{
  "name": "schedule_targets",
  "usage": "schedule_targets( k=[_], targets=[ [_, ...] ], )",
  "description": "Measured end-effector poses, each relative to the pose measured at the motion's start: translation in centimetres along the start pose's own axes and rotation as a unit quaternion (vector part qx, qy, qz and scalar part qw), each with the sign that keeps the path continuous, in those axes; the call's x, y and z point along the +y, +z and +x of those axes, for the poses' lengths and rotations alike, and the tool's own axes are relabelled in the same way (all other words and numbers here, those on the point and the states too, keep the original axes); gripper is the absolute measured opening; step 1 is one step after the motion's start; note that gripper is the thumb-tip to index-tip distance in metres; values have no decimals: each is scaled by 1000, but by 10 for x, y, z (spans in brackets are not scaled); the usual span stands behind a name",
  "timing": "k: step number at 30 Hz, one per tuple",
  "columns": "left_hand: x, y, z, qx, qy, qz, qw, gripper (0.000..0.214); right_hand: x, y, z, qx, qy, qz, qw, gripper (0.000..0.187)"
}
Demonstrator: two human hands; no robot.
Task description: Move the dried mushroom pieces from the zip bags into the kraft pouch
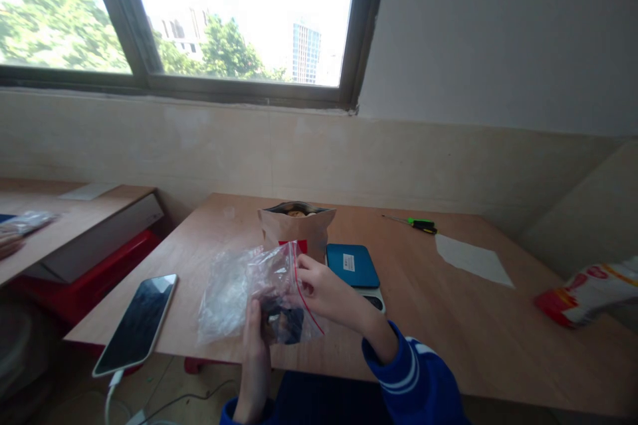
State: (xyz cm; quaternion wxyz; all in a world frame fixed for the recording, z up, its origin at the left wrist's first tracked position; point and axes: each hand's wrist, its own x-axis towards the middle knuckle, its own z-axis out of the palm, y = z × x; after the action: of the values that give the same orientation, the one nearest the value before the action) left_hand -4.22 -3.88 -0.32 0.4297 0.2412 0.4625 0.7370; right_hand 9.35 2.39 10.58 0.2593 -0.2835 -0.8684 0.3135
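Observation:
A clear zip-lock bag [272,272] with a red seal line is held up over the front of the table. My right hand [323,289] pinches it near the red seal. My left hand [256,332] grips its lower left side, with the fingers partly hidden behind the plastic. Something dark shows through the lower part of the bag, but I cannot tell what it is. Left of it lies a pile of clear plastic bags [222,302]. Just behind the hands stands an open brown paper pouch [269,226] with brownish contents at its mouth.
A blue-topped scale [351,265] sits beside my right hand. A charging phone [137,325] lies at the table's left edge. Toward the right are green-handled screwdrivers [423,223], a white sheet [473,259] and a red-white package [588,292]. Another person's hand [8,242] rests on the neighbouring table.

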Motion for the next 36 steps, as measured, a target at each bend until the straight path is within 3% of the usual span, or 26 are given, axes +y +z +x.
schedule_targets(
  k=[6,10,14,18,24,36],
  targets=[
    [22,4,-4,1,-9,-2,1000,41,-6,-34,0,77,34,63,994,4],
    [25,4,-2,12,-24,-9,1000,43,4,-59,19,208,-12,71,976,9],
    [22,2,-2,8,-21,-4,1000,42,19,-66,49,334,-41,-10,942,11],
    [22,-1,-2,9,-1,17,1000,43,36,-56,66,309,-40,-115,943,14],
    [22,-4,2,17,-3,22,1000,44,45,-45,59,247,-61,-259,932,28],
    [21,1,-1,27,0,27,999,44,44,-42,47,233,26,-278,931,40]
  ],
)
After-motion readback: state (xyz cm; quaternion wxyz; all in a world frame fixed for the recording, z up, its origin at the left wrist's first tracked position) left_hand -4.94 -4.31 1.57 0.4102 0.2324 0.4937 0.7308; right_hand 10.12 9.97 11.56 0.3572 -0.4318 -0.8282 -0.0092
